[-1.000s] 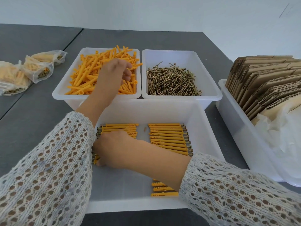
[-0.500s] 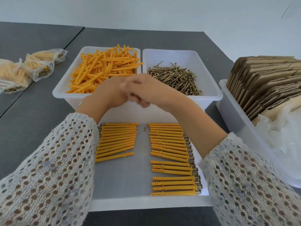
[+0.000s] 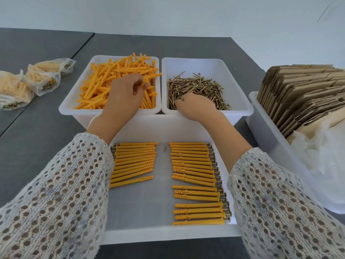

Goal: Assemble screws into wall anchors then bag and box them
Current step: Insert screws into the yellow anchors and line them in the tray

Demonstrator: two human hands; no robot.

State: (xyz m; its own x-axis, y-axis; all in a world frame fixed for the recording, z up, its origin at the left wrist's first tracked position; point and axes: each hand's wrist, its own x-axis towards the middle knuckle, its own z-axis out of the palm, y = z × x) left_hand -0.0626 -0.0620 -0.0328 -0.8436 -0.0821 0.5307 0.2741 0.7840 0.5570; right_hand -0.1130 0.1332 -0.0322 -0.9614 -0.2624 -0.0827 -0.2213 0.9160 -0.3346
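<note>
In the near tray [image 3: 130, 212] two rows of assembled anchors [image 3: 194, 176] already lie. Beyond, my left hand [image 3: 125, 96] pinches one orange anchor [image 3: 144, 82] above the anchor bin [image 3: 71, 101]; my right hand [image 3: 196, 106] curls into the screws [image 3: 201, 86], grip hidden. Some filled bags [image 3: 43, 79] lie on the counter [image 3: 37, 128]; boxing remains.

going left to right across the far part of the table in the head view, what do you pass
filled plastic bags → bin of loose orange anchors, with the left hand gripping an anchor → bin of screws, with the right hand reaching in → bin of flat cardboard boxes
</note>
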